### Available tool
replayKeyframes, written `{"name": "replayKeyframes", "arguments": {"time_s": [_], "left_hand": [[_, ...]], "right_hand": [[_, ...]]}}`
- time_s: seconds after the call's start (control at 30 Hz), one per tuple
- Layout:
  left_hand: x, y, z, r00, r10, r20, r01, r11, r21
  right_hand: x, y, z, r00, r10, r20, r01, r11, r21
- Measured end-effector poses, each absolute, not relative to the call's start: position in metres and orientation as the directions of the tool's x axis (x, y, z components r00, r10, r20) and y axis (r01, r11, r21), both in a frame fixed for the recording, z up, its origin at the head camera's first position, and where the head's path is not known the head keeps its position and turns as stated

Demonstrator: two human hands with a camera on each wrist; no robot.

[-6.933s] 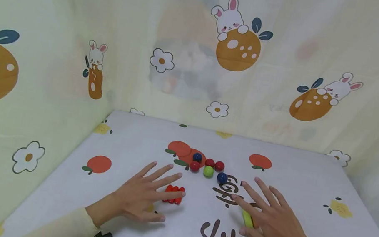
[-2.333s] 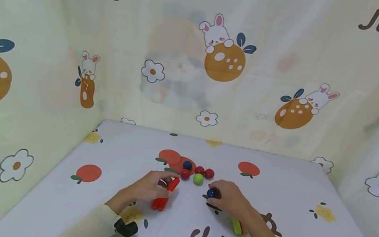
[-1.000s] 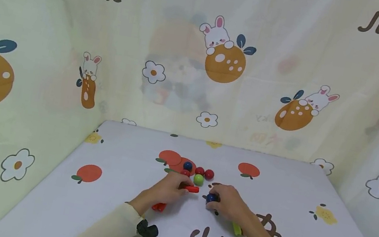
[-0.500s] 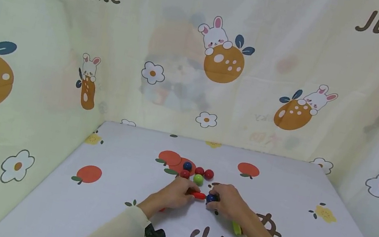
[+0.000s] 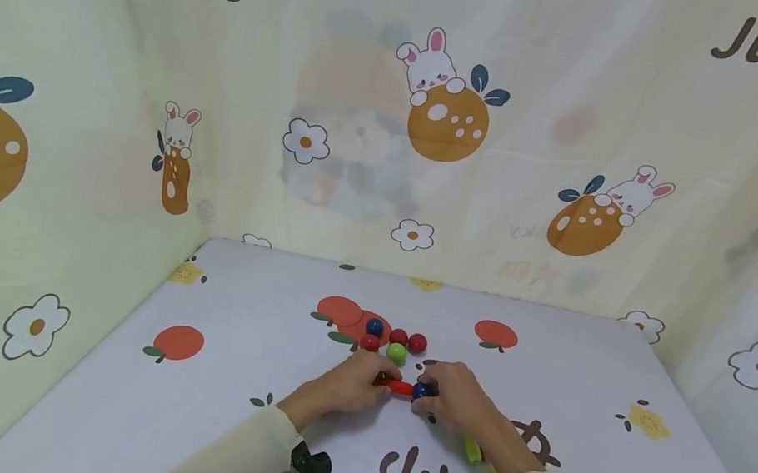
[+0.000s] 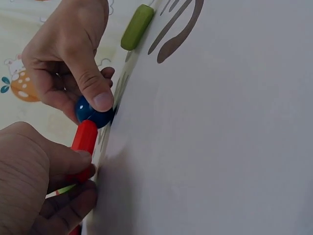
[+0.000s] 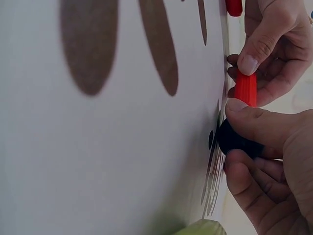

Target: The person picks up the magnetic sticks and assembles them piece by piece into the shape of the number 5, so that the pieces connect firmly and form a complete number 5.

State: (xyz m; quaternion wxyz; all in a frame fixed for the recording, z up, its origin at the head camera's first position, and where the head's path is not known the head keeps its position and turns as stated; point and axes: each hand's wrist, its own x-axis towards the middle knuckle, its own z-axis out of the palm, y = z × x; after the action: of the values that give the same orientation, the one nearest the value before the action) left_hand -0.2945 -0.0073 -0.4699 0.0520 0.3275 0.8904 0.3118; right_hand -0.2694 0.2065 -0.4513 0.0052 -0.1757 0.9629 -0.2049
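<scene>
Fingers of the left hand (image 5: 353, 382) are curled and closed in a pinch on 1 red rod (image 5: 400, 387); the gap between thumb and fingers is no wider than the rod. Fingers of the right hand (image 5: 467, 404) are curled around 1 dark blue ball (image 5: 423, 392), spread only to the width of the ball, with the thumb on its near side. The free end of the rod touches the ball in the head and left wrist views; whether that end is seated in a hole cannot be told. Both held parts are located about midway between the left and right edges of the table (image 5: 586, 442), well apart from its far edge. Between the hands and the far edge rests a group of 5 balls: 1 navy ball (image 5: 374, 327) toward the far left corner, 1 red ball (image 5: 369, 342) just in front of it, 2 crimson balls (image 5: 417, 344) side by side to the right, and 1 green ball (image 5: 396, 353) in front of these. A yellow-green rod (image 5: 472, 450) lies partly hidden by the right wrist, closer to the right edge than the held parts. The right wrist view shows 1 additional red rod (image 7: 234, 7), cut off by the upper border. Each wrist carries 1 black device (image 5: 311, 462). A cream curtain (image 5: 540, 11) with rabbit prints stands behind the far edge.
</scene>
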Motion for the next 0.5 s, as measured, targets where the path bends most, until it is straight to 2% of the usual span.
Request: {"name": "replayKeyframes", "arguments": {"time_s": [0.3, 0.5], "left_hand": [[-0.2970, -0.0119, -0.4720, -0.794, 0.602, 0.081, 0.519, 0.604, 0.605], [-0.3030, -0.0158, -0.4702, -0.780, 0.621, 0.075, 0.531, 0.593, 0.605]], "right_hand": [[-0.2695, 0.2060, -0.4542, -0.939, -0.339, 0.066, -0.336, 0.855, -0.396], [-0.2695, 0.2047, -0.4516, -0.943, -0.328, 0.058, -0.323, 0.860, -0.395]]}}
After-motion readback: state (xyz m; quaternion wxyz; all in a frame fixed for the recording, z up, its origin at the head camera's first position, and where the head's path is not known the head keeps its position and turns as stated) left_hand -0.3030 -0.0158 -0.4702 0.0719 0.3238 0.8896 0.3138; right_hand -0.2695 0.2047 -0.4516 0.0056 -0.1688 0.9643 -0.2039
